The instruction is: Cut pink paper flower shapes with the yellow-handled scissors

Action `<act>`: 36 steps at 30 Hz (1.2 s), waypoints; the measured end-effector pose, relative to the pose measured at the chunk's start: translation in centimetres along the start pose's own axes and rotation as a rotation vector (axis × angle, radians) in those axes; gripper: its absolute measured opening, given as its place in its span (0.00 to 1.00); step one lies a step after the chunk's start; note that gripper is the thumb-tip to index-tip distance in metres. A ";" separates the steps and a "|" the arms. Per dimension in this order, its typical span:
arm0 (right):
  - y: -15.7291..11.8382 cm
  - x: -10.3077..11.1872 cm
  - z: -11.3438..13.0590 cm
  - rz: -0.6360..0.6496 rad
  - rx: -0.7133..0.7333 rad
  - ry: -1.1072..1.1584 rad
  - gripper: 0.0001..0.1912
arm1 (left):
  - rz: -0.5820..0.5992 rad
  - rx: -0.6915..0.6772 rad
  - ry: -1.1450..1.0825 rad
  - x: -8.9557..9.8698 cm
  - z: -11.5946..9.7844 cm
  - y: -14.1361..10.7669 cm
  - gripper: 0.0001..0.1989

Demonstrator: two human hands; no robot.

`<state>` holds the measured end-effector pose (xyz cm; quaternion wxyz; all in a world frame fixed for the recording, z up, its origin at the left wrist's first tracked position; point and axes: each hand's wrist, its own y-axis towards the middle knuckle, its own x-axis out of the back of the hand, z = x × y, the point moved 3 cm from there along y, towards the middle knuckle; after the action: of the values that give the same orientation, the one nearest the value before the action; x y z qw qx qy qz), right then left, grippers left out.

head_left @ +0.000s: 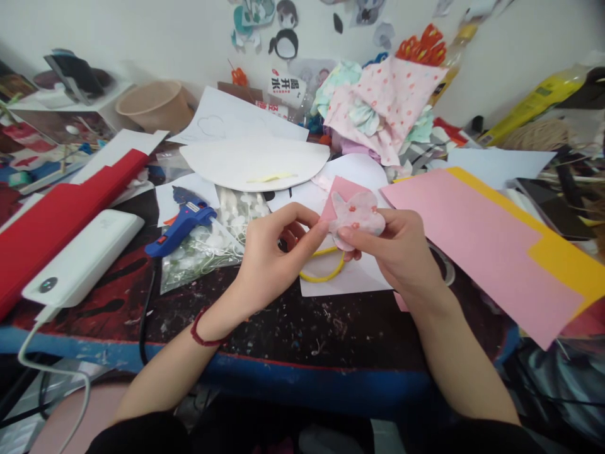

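Observation:
A pale pink, flower-shaped fabric piece (pixel 362 216) with small red prints lies over a plain pink sheet piece (pixel 341 189); whether the two are joined I cannot tell. My right hand (pixel 401 252) grips them from the right, thumb on the fabric and fingers behind. At their left edge, my left hand (pixel 278 246) has thumb and forefinger pinched on the pink sheet piece. Below and behind my hands, a yellow ring (pixel 324 277) lies on white paper (pixel 352 282).
At left are a blue glue gun (pixel 182 227), a bag of white flowers (pixel 203 265), a white power bank (pixel 85 258) and red sheets (pixel 80 208). Pink sheets (pixel 482 233) over yellow ones lie right. A white board (pixel 255 161) and crumpled fabric (pixel 387 101) are behind.

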<state>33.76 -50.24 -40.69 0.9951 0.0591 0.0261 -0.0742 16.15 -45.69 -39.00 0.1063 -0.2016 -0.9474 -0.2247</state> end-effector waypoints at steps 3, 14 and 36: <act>-0.1 0.0 0.1 0.006 0.006 -0.017 0.07 | 0.072 0.067 -0.040 0.0 0.2 0.3 0.11; -0.5 0.1 -0.7 0.067 -0.085 -0.059 0.07 | 0.018 0.154 -0.225 -0.1 0.9 0.7 0.07; 0.7 1.1 1.0 -0.294 0.212 0.107 0.08 | 0.470 -0.044 0.957 -3.4 2.3 -0.3 0.20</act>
<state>35.03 -49.85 -39.66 0.9589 0.1629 0.0796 -0.2180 18.83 -45.99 -42.10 0.5697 -0.2854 -0.7174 -0.2817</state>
